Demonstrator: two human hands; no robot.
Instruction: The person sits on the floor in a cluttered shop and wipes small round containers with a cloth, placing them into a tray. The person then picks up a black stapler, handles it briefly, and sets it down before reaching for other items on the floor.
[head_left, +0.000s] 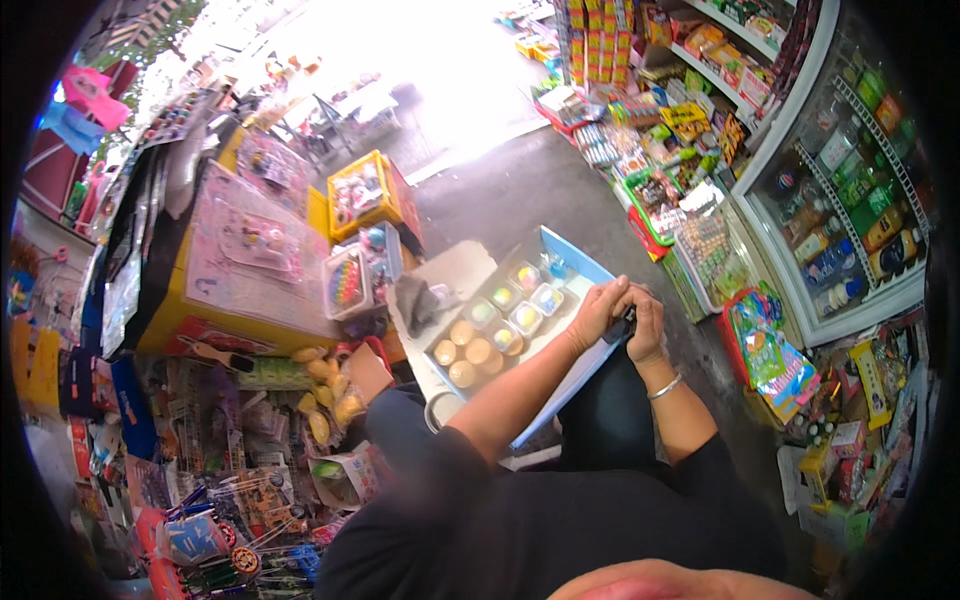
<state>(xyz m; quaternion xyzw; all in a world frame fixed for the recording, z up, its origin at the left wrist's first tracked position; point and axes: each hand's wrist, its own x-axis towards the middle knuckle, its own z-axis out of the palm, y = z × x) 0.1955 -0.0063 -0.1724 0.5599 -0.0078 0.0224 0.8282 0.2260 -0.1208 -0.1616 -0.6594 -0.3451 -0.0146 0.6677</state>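
Observation:
A shallow blue-and-white cardboard box (574, 255) lies tilted over my knees. Clear plastic cups (527, 319) with coloured contents stand in rows inside it. Beside them, at the box's near left, are several round tan pieces (463, 373). My left hand (598, 309) is at the box's right edge, its fingers meeting those of my right hand (646, 324). A small black object (621, 327) sits between the hands, and my right fingers curl around it; its kind is unclear. Whether my left hand also grips it is hidden.
A grey cloth (416, 300) lies on a pale cardboard flap (457, 262). A tape-like ring (442, 411) rests by my left forearm. Goods in boxes (360, 191) crowd the left. Snack trays (652, 199) and a glass-door drinks fridge (840, 195) line the right.

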